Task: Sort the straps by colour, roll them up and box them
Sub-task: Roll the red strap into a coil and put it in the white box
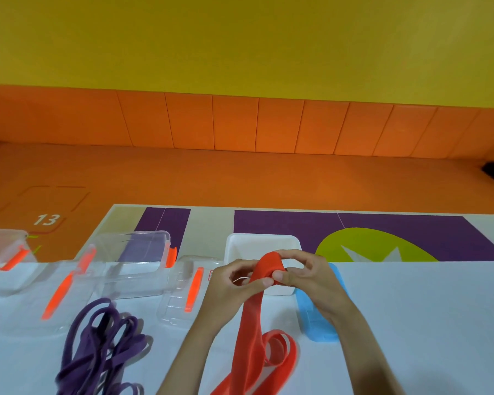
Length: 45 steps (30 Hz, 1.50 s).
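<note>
red strap (254,317) between both hands

Bright red strap (251,323). Dark purple straps (97,346). White box (257,241), light blue lid (320,323). See-through boxes (131,252) with orange clips (194,289). White table (425,323). Orange floor (240,178) with a white 13 (45,220). Yellow wall (240,38). Purple and cream mat (397,223) with a green spot (377,240) and pale star (368,254).

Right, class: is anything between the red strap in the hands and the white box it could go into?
Nothing visible does. The left hand and right hand pinch the red strap at its rolled end, close by the open white box. The blue lid lies off to its right, not over it.
</note>
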### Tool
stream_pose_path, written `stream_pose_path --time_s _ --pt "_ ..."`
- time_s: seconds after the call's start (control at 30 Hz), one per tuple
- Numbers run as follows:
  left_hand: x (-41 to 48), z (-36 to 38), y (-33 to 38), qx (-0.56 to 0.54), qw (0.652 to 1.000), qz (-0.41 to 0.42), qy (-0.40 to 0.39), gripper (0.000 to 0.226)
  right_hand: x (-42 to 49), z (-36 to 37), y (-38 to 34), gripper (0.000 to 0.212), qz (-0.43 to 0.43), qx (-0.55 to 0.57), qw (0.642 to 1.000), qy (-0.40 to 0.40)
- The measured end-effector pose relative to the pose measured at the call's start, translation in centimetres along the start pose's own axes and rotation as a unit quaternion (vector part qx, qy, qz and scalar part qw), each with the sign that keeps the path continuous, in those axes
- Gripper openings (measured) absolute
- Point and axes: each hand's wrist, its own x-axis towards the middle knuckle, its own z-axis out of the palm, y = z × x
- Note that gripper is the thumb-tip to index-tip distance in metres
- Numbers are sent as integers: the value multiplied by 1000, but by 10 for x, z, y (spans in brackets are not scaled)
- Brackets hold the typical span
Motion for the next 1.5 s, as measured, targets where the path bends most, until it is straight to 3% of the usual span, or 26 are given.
stream_pose_path --time_s 0.1,0.53,0.7,0.9,1.03,1.2,1.5 --pt "-3 1 2 -35 999 -3 2 39 -2 2 1 44 -19 15 1000 -8" --pt "-12 6 7 -62 998 -27 -10 26 -2 5 2 49 -19 87 994 60" --pt "-13 13 12 -81 997 0 3 40 -6 11 0 43 -19 143 988 56" --pt "-17 18 5 -91 996 11 12 35 -12 11 3 40 -37 110 992 53" --pt "-15 13 5 -58 998 7 18 28 -14 14 7 38 -38 107 992 54" --pt "-14 -2 1 10 999 6 -33 28 -16 12 13 45 -14 81 996 25" --pt "-26 7 -10 -15 998 20 60 36 -16 17 8 43 30 87 995 -26"
